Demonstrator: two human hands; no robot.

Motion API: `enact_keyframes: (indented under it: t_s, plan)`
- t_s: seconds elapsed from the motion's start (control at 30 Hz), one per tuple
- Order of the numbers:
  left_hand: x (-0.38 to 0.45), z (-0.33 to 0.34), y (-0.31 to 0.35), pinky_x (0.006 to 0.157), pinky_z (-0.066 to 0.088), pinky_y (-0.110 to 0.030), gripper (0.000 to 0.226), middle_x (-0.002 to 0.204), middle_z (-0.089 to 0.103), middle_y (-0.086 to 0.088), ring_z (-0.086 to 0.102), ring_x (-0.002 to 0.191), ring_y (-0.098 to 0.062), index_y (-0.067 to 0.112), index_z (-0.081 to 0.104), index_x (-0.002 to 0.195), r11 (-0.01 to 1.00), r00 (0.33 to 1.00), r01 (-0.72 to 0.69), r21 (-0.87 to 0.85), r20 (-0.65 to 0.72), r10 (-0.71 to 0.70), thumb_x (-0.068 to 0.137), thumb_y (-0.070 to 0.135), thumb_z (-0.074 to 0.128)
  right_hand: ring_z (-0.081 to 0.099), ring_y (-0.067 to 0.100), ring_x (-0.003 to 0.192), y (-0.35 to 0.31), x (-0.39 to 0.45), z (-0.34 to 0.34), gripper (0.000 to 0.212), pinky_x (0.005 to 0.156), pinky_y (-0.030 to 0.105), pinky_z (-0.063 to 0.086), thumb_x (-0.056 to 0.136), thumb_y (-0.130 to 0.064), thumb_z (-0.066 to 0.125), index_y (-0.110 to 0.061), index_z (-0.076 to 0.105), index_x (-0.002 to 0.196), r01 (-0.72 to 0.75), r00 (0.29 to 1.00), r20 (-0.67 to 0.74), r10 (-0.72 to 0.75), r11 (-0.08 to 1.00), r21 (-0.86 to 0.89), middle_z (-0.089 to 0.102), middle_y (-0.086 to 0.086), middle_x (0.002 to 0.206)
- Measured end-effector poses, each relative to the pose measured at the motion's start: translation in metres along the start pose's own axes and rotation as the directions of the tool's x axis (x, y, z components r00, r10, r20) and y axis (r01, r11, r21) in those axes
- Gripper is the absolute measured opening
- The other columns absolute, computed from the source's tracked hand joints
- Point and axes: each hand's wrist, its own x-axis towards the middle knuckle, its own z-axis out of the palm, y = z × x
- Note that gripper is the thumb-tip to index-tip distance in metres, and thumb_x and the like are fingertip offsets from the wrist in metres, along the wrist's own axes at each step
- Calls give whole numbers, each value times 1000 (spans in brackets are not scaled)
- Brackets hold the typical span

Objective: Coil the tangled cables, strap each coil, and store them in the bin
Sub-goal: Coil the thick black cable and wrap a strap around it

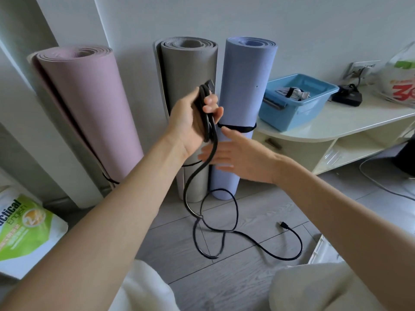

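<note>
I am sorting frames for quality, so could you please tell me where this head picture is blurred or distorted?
Head view: the right hand has smeared fingers from motion blur; the left hand gripping the black cable is fairly sharp; the cable's loop near the floor is slightly smeared; wide-angle distortion bows the pink mat outward; light is soft and even, without harsh glare.

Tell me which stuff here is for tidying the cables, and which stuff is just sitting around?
For the job: black cable gripped in the left hand; open right hand; blue bin.

Just lying about: pink mat, grey mat, purple mat, green-and-white bag.
</note>
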Motion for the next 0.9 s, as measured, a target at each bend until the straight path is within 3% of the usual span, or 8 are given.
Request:
enact_keyframes:
  t_s: [0.1, 0.2, 0.3, 0.4, 0.53, 0.7, 0.8, 0.9]
  plan:
    - [0, 0, 4, 51, 48, -16, 29, 48, 42, 6, 35, 37, -4, 10, 44, 77, 998, 999, -46, -46, 11, 46, 100, 19, 29, 57, 20, 116, 8, 3, 10, 58, 109, 37, 34, 97, -50, 23, -9, 60, 114, 80, 989, 118, -84, 996, 41, 65, 6, 114]
    - [-2, -1, 5, 55, 50, -17, 26, 51, 42, 6, 36, 38, -4, 8, 45, 81, 997, 997, -41, -66, 63, 46, 100, 18, 30, 58, 26, 90, 5, 1, 11, 47, 97, 30, 46, 93, -46, 30, -10, 56, 76, 183, 976, 99, -193, 978, 104, 58, 5, 76]
    - [-9, 2, 6, 54, 50, -16, 26, 53, 42, 5, 38, 38, -4, 6, 47, 83, 995, 989, 64, -78, 139, -53, 99, 18, 31, 39, 23, 64, 10, -1, 8, 53, 89, 29, 41, 91, -55, 30, -13, 38, 59, 230, 968, 108, -226, 973, -22, 29, 6, 61]
    - [-18, 2, 8, 48, 49, -16, 22, 53, 43, 3, 41, 36, -5, 5, 47, 86, 966, 949, 253, -48, 209, -238, 98, 20, 35, 30, 13, 54, 15, 1, 6, 62, 74, 23, 37, 85, -68, 32, -15, 33, 53, 216, 975, 100, -197, 942, -256, 25, 1, 56]
    - [-28, -13, 14, 50, 50, -19, 22, 56, 50, -4, 42, 39, -8, 4, 45, 94, 831, 773, 556, 14, 357, -524, 99, 23, 35, 31, 13, 54, 20, 3, -2, 71, 59, 16, 32, 65, -77, 53, -8, 38, 59, 171, 985, 109, -133, 789, -590, 36, 0, 54]
    - [-43, -31, 17, 60, 53, -30, 35, 63, 39, -4, 37, 49, -11, -9, 51, 105, 648, 506, 730, 216, 466, -726, 102, 19, 31, 41, 8, 52, 25, 7, -15, 59, 49, 13, 34, 77, -53, 65, 4, 52, 73, 1, 1000, 2, 1, 622, -783, 43, 6, 61]
    - [-46, -32, 16, 51, 53, -23, 30, 59, 53, 0, 33, 42, -7, -5, 57, 100, 623, 465, 662, 417, 423, -778, 98, 21, 41, 38, 2, 39, 16, 3, -14, 41, 45, 7, 33, 85, -33, 63, -15, 44, 54, -37, 999, -36, 12, 499, -866, 41, -7, 49]
    - [-47, -34, 21, 48, 51, -19, 28, 59, 55, 3, 30, 40, -4, 0, 60, 97, 577, 427, 651, 493, 390, -816, 96, 23, 45, 45, 10, 49, 7, -3, -24, 45, 57, 19, 39, 71, -47, 67, -6, 57, 59, -66, 998, -67, 15, 456, -888, 51, -1, 53]
